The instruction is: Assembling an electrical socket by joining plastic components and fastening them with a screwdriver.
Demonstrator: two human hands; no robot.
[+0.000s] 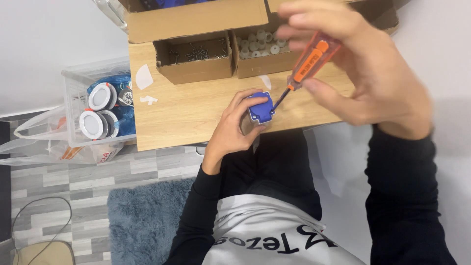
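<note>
Small blue plastic part [260, 108] held at front edge of wooden table [186, 113], gripped by left hand [233, 130], fingers wrapped round it. Orange-handled screwdriver [306, 64] pinched in closed right hand [365, 73], tip set against part's right edge. Behind, open cardboard box of screws [194, 56] seen beside box of white round pieces [260, 46]. At left, clear bin [73, 88] filled with round white fittings [100, 110].
</note>
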